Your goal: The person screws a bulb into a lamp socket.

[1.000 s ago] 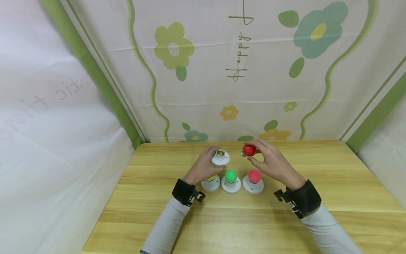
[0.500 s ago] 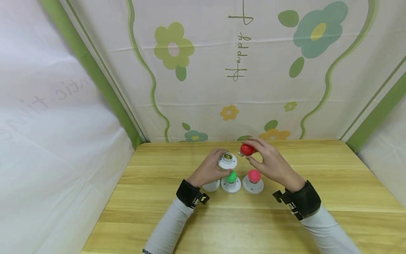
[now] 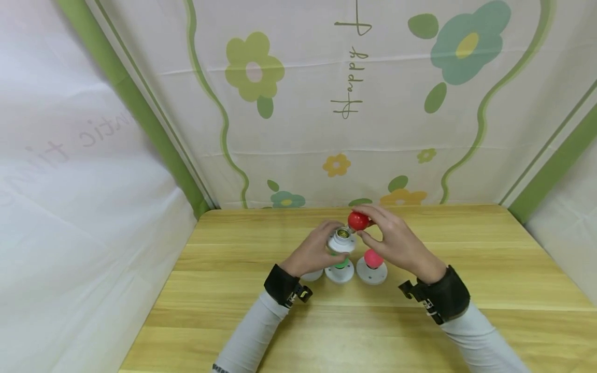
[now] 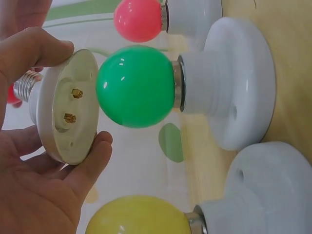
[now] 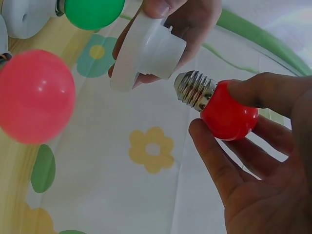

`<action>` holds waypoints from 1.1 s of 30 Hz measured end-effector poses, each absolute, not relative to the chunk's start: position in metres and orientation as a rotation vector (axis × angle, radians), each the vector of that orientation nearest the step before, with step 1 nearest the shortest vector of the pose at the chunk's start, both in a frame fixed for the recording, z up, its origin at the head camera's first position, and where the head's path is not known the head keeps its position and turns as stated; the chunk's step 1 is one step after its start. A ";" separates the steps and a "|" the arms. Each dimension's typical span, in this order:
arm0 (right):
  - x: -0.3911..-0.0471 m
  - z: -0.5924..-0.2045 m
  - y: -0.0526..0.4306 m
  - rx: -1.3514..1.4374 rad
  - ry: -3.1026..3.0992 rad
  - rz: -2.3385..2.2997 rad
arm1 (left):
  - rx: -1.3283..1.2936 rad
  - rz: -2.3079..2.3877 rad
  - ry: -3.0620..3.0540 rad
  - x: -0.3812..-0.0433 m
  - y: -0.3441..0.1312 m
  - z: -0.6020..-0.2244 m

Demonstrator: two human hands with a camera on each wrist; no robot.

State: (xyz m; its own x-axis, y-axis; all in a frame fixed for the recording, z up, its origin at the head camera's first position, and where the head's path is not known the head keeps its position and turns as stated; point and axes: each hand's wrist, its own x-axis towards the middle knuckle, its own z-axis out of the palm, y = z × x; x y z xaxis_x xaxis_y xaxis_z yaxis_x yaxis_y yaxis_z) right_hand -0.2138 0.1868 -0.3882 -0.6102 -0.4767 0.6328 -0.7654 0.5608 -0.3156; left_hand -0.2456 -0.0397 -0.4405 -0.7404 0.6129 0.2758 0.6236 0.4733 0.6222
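My left hand (image 3: 314,249) grips a white round lamp holder (image 3: 342,242) by its rim, its threaded socket facing up. In the left wrist view the holder's underside (image 4: 73,107) shows two brass terminals. My right hand (image 3: 398,237) pinches a red light bulb (image 3: 358,221) by its globe. The bulb's metal screw base (image 5: 196,90) points at the socket mouth, with a small gap between them in the right wrist view. Below the held holder, a green bulb (image 4: 136,87) stands in its own white holder, partly covered by my left hand in the head view.
A pink bulb (image 3: 373,258) in a white holder stands to the right of the green one. At the left, a yellow bulb (image 4: 139,217) sits in another holder, mostly hidden by my left hand in the head view. The wooden table (image 3: 326,331) meets a flower-printed curtain (image 3: 298,129) behind.
My left hand has carried the lamp holder rightward, over the green bulb. My right hand has brought the red bulb slightly left, so bulb and socket are now close together.
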 end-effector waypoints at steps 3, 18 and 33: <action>-0.213 -0.389 0.185 1.016 -2.311 0.798 | -1.154 -1.160 -2.664 -0.245 -0.038 -0.441; -0.212 -0.392 0.184 1.068 -2.330 0.793 | -1.286 -1.212 -2.552 -0.243 -0.029 -0.441; -0.211 -0.394 0.185 1.073 -2.357 0.775 | -1.280 -1.227 -2.538 -0.243 -0.027 -0.442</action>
